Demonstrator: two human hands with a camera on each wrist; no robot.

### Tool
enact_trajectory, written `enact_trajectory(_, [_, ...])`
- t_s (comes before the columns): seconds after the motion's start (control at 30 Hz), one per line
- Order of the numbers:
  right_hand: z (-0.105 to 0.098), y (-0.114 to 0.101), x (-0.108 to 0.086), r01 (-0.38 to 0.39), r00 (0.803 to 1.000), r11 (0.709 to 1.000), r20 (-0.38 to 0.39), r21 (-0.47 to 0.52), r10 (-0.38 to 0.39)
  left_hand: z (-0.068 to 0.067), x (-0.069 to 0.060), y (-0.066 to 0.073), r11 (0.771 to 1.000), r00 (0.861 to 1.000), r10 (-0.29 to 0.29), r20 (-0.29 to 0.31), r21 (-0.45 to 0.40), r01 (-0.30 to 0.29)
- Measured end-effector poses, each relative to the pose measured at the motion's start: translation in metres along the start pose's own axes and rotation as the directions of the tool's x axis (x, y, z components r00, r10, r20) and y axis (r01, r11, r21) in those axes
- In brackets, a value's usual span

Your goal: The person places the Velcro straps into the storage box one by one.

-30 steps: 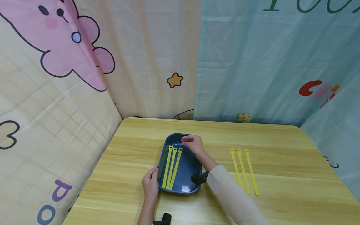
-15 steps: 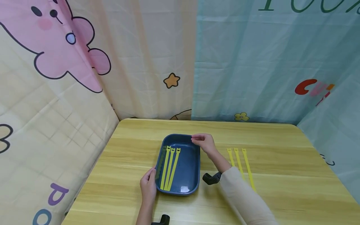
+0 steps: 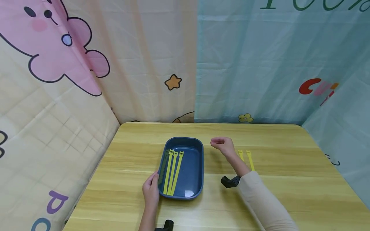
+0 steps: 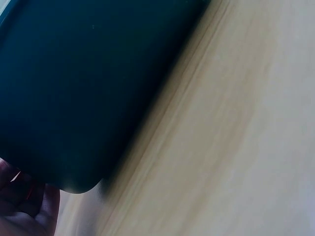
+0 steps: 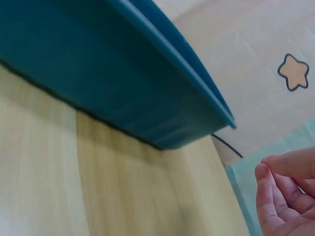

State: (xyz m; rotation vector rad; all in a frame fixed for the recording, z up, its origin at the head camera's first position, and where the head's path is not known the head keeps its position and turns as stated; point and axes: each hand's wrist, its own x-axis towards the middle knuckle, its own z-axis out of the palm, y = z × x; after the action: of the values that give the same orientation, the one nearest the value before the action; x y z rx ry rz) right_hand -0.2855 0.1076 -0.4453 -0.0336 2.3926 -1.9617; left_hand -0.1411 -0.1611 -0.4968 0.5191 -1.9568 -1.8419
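A dark blue tray (image 3: 191, 173) stands on the table, its left rim gripped near the front corner by my left hand (image 3: 151, 192). In the left wrist view, that hand's fingers (image 4: 48, 209) are at the tray's corner. Three yellow cable straps (image 3: 174, 170) with slotted heads lie lengthwise inside, along the left side. My right hand (image 3: 224, 146) hovers right of the tray, apart from it, with thumb and fingertips together and nothing seen between them. Two more yellow straps (image 3: 250, 160) show on the table behind the right forearm, which covers their lower parts.
The wooden table (image 3: 138, 144) ends at a back edge against a printed curtain (image 3: 150, 64). Black wrist-worn devices (image 3: 230, 182) stick out beside both forearms. A beige sleeve covers the right forearm.
My right hand has moved from over the tray's far end rightward, out past its rim. The left hand keeps its grip. One table strap is now hidden by the right arm.
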Motion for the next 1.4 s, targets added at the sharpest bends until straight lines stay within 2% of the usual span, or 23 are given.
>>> enact_trajectory(0.2, [-0.011,0.010,-0.001,-0.049,0.999,0.998,-0.020,-0.033,0.048,0.000,0.000,0.000,1.000,1.000,-0.001,0.002,-0.007,0.001])
enact_trajectory(0.4, [-0.028,0.016,-0.003,-0.044,0.999,0.999,-0.022,-0.026,0.043,0.001,-0.001,0.001,1.000,1.000,0.006,0.007,-0.017,-0.006])
enact_trajectory(0.7, [-0.053,0.024,-0.012,-0.045,0.998,0.996,-0.035,-0.078,0.042,-0.001,0.000,0.000,1.000,1.000,0.009,0.006,-0.013,-0.008])
enact_trajectory(0.97, [-0.062,0.027,-0.016,-0.059,0.996,0.988,-0.072,-0.140,0.049,0.000,0.001,-0.002,1.000,1.000,0.001,0.007,-0.015,-0.001])
enact_trajectory(1.2, [-0.067,0.028,-0.017,-0.065,0.987,0.964,-0.158,-0.259,0.024,0.000,0.000,0.000,1.000,1.000,-0.003,0.007,-0.022,0.003])
enact_trajectory(1.4, [-0.070,0.030,-0.015,-0.043,0.988,0.950,-0.155,-0.311,-0.006,0.000,0.000,-0.001,0.999,1.000,0.003,0.003,-0.033,-0.003])
